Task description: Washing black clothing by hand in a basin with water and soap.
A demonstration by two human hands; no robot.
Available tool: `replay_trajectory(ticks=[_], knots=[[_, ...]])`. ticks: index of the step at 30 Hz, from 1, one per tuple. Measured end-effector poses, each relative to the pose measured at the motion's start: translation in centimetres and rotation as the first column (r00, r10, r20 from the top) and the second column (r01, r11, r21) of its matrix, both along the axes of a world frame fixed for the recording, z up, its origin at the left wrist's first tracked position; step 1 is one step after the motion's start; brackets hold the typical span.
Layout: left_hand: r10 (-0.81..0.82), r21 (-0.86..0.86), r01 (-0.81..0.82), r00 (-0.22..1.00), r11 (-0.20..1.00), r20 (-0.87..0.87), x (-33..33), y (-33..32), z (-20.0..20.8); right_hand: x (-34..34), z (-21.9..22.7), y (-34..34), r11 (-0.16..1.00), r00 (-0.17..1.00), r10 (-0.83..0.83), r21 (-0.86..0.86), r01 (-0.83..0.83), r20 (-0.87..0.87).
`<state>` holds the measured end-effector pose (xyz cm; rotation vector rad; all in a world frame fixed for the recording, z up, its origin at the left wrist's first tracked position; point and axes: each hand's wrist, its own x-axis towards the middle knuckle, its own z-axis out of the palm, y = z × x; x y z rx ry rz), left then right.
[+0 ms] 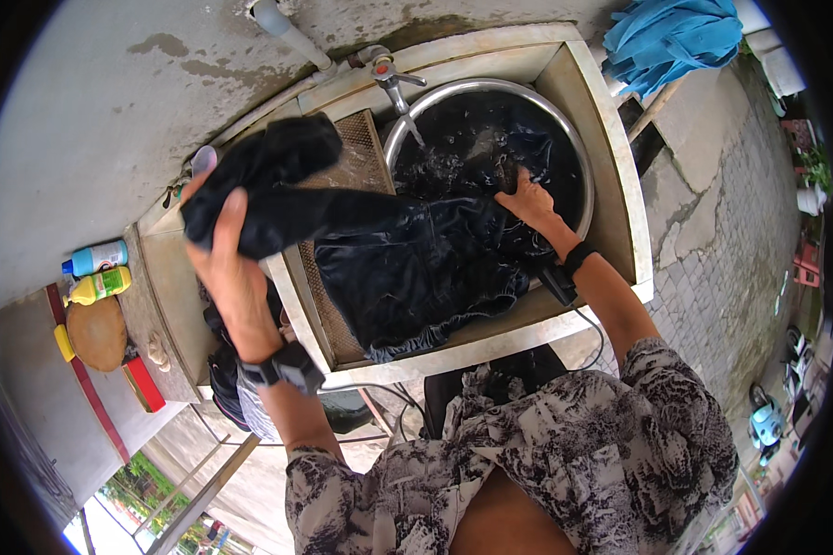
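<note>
A wet black garment (426,268) with a gathered hem lies across the ribbed washboard slab (361,148) and reaches into the steel basin (578,139). My left hand (227,240) is raised at the left, closed around a bunched end of the garment; that end is blurred. My right hand (528,203) is at the basin's near right, fingers curled over something dark at the water's surface. What it grips blends into the dark water and cloth. From the tap (393,79), water runs into the basin, where more dark cloth is partly submerged.
A pale sink (611,139) surrounds the basin. On the left ledge are a blue bottle (97,258), a yellow bottle (100,286), a round wooden board (98,333) and a red box (144,384). Blue cloth (671,42) hangs at the upper right. A cable (597,338) runs by my right arm.
</note>
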<state>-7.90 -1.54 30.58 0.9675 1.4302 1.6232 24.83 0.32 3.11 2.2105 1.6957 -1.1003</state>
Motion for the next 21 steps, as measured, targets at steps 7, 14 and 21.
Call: replay_trajectory(ticks=[7,14,21], knots=[[-0.275,-0.320,0.015,0.549,0.947,-0.789,-3.6,3.3,-12.0,-2.3,3.6,0.8,0.941,0.986,0.146,0.321,-0.112,-0.084],[-0.522,-0.528,-0.032,0.110,0.849,-0.846,-0.3,-4.0,-22.1,-2.9,1.3,3.0,0.856,0.938,0.306,0.479,-0.195,-0.164],[-0.375,-0.366,-0.113,-0.073,0.924,-0.924,-6.3,1.8,-25.1,-3.1,-2.2,0.6,0.980,0.979,0.181,0.106,-0.170,-0.098]])
